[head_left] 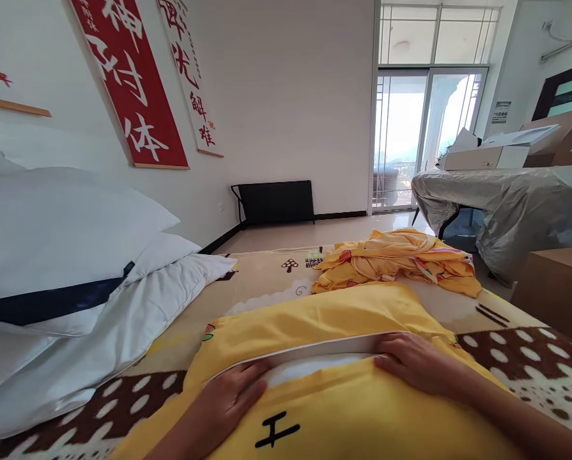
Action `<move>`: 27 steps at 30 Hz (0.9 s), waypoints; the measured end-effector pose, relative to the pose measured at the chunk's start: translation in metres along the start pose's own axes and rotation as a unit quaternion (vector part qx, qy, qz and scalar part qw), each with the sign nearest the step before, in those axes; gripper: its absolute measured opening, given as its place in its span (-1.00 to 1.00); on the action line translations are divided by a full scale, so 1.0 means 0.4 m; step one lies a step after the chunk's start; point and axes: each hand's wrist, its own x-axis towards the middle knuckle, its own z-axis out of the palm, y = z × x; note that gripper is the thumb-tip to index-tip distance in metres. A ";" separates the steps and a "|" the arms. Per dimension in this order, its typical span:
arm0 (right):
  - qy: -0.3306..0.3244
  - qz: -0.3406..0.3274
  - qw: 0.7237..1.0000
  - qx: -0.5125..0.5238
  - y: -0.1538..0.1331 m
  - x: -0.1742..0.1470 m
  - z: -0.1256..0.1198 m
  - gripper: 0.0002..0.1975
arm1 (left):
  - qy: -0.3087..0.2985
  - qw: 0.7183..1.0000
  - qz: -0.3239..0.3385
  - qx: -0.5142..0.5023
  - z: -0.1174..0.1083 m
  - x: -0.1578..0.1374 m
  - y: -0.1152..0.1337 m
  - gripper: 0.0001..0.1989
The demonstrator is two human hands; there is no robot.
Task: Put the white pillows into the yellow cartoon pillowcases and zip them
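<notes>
The left hand (235,390) and right hand (408,360) grip the yellow pillowcase (347,409) at either side of its opening, white pillow (314,368) showing inside.

Yellow pillowcase (346,396), near end beyond the bottom edge

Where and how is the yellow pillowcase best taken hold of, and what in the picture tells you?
Probably take the pillowcase near both ends of its opening, coming from above on the near side: the slit runs crosswise and gapes upward over the white insert, leaving thin fabric edges to pinch.
</notes>
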 end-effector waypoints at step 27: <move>-0.064 0.019 0.953 -0.295 -0.146 0.199 -0.155 -0.70 | -0.082 0.918 0.305 0.238 0.065 0.227 0.399 -0.39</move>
